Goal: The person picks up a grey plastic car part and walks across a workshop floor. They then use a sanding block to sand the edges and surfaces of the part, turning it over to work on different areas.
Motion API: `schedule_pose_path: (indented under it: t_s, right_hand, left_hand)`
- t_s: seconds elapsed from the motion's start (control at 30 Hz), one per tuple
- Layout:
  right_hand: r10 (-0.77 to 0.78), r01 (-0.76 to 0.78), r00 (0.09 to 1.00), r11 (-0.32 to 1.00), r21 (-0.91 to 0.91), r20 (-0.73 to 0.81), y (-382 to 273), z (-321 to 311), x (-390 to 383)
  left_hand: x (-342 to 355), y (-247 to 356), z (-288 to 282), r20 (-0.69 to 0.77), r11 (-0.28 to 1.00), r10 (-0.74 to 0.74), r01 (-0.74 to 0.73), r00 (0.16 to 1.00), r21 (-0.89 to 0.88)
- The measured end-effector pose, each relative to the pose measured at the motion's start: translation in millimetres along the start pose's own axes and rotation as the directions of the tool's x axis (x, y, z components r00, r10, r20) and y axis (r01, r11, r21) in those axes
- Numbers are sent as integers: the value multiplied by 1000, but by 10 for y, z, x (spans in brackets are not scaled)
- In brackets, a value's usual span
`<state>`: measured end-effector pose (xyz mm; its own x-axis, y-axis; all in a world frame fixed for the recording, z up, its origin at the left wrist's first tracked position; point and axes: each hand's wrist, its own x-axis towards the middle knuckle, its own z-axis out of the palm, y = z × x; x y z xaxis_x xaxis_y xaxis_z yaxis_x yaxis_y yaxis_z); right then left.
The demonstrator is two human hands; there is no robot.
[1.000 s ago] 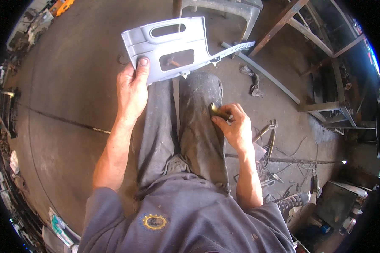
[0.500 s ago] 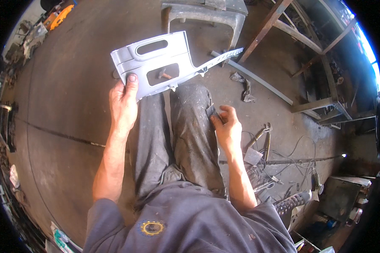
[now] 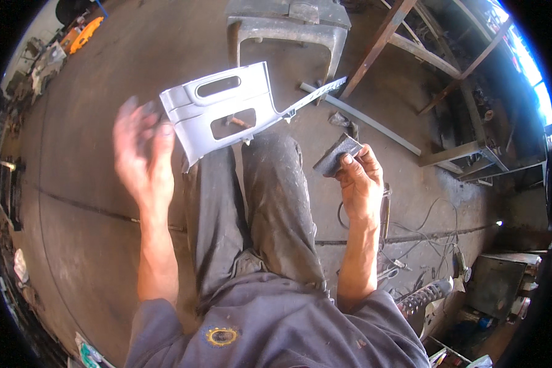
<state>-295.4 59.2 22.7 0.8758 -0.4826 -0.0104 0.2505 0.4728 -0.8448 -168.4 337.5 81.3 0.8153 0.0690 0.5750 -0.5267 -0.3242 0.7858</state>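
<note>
A silver-grey moulded trim panel (image 3: 193, 127) with two cut-outs and a long thin arm reaching to the right lies over my knees. Beside its left edge is my left hand (image 3: 142, 161), its fingers spread and smeared by motion. The thumb is close to the panel's edge; whether it touches I cannot tell. My right hand (image 3: 363, 187) is raised to the right of my right knee, away from the panel. Between thumb and fingers it pinches a folded piece of dark sandpaper (image 3: 336, 157).
Ahead stands a worn grey stool (image 3: 251, 29). A grey metal bar (image 3: 380, 127) lies on the floor by a rusty metal frame (image 3: 374, 52). Cables (image 3: 420, 230) trail over the floor at right, near a dark metal box (image 3: 494, 287). A hammer (image 3: 238, 122) shows through the panel's cut-out.
My left hand has let go of the panel and moved left. The panel has sunk slightly onto my knees. My right hand has lifted away from my knee with the sandpaper, rightward.
</note>
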Motion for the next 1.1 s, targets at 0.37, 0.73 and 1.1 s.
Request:
schedule_pose_path:
  t_s: [0.37, 0.73, 1.1]
  right_hand:
    - [75, -42, 976, 986, -159, 206, 107, 425, -120]
    - [118, -68, 979, 959, -276, 168, 247, 414, -150]
    - [-98, 601, 786, 351, -718, 610, 230, 442, -174]
  left_hand:
    - [-593, 226, 653, 749, 780, -154, 545, 644, -308]
    - [-544, 193, 476, 795, 659, -359, 736, 489, -155]
    - [-622, -66, 441, 810, 291, -507, 943, 294, -160]
